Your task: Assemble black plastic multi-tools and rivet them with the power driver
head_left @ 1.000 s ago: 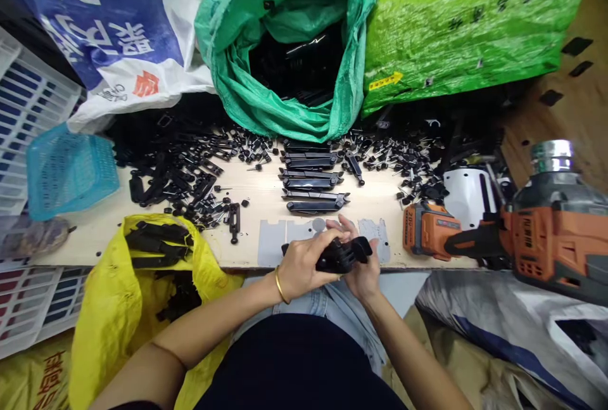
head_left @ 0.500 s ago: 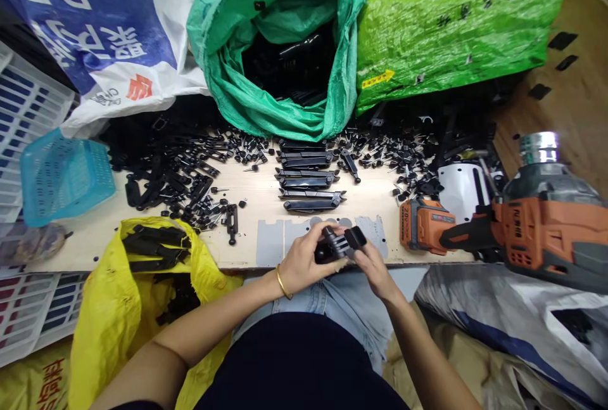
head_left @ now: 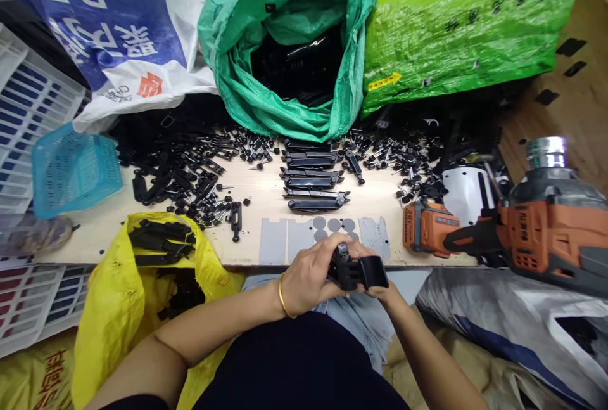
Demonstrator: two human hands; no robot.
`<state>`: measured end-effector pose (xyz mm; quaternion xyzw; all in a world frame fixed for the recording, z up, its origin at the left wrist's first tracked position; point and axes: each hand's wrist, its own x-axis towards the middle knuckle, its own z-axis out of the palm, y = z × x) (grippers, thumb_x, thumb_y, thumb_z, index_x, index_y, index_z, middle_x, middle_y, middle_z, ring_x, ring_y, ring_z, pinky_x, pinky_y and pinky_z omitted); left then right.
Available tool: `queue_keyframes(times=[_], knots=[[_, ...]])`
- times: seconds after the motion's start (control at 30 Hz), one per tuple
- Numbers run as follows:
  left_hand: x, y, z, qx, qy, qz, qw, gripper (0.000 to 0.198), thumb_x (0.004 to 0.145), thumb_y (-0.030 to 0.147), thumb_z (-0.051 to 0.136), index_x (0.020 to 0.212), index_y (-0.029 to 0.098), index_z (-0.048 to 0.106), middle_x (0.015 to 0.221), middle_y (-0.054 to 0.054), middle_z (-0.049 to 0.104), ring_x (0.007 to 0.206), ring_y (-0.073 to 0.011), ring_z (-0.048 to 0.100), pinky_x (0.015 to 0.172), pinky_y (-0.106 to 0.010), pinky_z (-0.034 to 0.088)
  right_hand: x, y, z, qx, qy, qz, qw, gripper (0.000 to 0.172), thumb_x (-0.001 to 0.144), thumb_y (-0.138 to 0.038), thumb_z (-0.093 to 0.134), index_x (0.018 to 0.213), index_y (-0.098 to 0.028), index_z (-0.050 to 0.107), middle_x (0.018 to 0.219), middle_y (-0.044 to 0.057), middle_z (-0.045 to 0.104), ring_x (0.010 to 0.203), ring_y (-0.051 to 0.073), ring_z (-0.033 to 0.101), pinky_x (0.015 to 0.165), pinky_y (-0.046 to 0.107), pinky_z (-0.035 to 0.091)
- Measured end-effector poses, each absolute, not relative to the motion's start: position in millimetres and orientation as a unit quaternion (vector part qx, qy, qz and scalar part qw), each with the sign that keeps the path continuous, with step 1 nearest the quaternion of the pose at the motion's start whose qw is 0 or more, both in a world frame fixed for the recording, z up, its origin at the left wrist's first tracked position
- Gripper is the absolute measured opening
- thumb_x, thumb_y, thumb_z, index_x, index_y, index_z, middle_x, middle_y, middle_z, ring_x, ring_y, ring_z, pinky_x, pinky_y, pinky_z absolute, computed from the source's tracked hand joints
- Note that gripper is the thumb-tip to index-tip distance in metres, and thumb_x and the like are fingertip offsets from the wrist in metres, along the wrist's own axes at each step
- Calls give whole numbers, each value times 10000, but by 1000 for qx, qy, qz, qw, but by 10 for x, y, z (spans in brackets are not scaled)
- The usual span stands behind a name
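Both my hands hold one black plastic part (head_left: pixel 358 270) just below the near edge of the wooden board (head_left: pixel 266 198), over my lap. My left hand (head_left: pixel 311 274), with a gold bangle on the wrist, wraps its fingers round the part's left end. My right hand (head_left: pixel 380 289) grips the right end from beneath and is mostly hidden by the part. A row of finished black assemblies (head_left: pixel 311 175) lies on the board beyond my hands. Loose black pieces and pins (head_left: pixel 190 172) are scattered left and right of it.
An open green sack (head_left: pixel 285 49) of black parts stands at the back. A yellow bag (head_left: pixel 142 283) with black parts sits at the left, a blue basket (head_left: pixel 73 169) beyond it. An orange cordless drill (head_left: pixel 532 229) lies at the right beside a white part (head_left: pixel 463 191).
My hands have drawn the black part back from over the board's edge toward my lap, and the part has turned in my grip.
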<state>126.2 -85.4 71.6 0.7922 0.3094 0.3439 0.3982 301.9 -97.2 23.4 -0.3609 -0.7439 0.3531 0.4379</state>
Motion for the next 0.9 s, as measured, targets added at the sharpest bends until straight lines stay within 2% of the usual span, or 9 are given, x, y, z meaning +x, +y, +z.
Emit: queue_keyframes(times=[0.1, 0.23, 0.33, 0.43, 0.57, 0.67, 0.8, 0.9], knots=[[1209, -845, 775, 781, 252, 351, 450, 631, 833, 361, 614, 1319, 235, 232, 1094, -74, 627, 1027, -189, 620, 871, -294, 502, 3053, -915, 358, -319, -773, 340, 431, 427, 865, -629, 349, 737, -227, 419, 603, -13, 448, 540, 140, 459, 514, 271, 404], [1164, -781, 826, 757, 246, 339, 501, 633, 797, 388, 657, 1263, 217, 263, 999, -58, 640, 896, -175, 650, 817, -291, 511, 3176, -845, 508, -298, -819, 310, 381, 432, 882, -601, 358, 676, -221, 372, 540, -39, 349, 484, 117, 385, 481, 254, 339], [1217, -706, 828, 714, 290, 345, 536, 611, 735, 423, 710, 1170, 206, 338, 957, -50, 627, 821, -172, 640, 775, -298, 513, 3203, -788, 607, -340, -818, 282, 367, 446, 883, -597, 365, 647, -218, 356, 522, -45, 341, 455, 100, 356, 450, 239, 302], [1337, -644, 774, 655, 343, 384, 553, 564, 744, 471, 685, 1133, 196, 383, 951, -44, 598, 840, -174, 613, 770, -303, 505, 3090, -779, 618, -419, -773, 265, 395, 449, 885, -601, 351, 665, -212, 397, 512, -41, 376, 434, 97, 359, 425, 238, 294], [1420, -577, 686, 633, 399, 399, 531, 539, 758, 588, 608, 1056, 176, 430, 882, -28, 574, 803, -174, 580, 726, -307, 500, 2873, -866, 511, -500, -668, 374, 406, 463, 902, -610, 254, 770, -218, 461, 494, -27, 462, 406, 118, 426, 405, 250, 333], [1345, -541, 702, 675, 385, 374, 506, 561, 756, 645, 566, 1025, 170, 432, 834, -20, 568, 745, -165, 567, 678, -300, 496, 2828, -913, 465, -493, -648, 435, 385, 448, 892, -622, 267, 780, -228, 448, 452, -45, 434, 365, 115, 406, 385, 256, 323], [1220, -551, 795, 718, 345, 369, 479, 543, 762, 636, 568, 1012, 174, 433, 799, -11, 563, 692, -146, 558, 634, -280, 493, 2917, -878, 526, -462, -720, 360, 372, 488, 862, -653, 297, 687, -217, 426, 479, -56, 333, 396, 89, 325, 396, 244, 272], [1227, -564, 829, 715, 323, 380, 489, 541, 750, 617, 596, 1010, 166, 450, 814, -20, 577, 693, -142, 565, 629, -274, 494, 2960, -835, 580, -437, -731, 358, 382, 488, 858, -639, 330, 638, -209, 400, 496, -49, 348, 416, 83, 321, 407, 239, 264]])
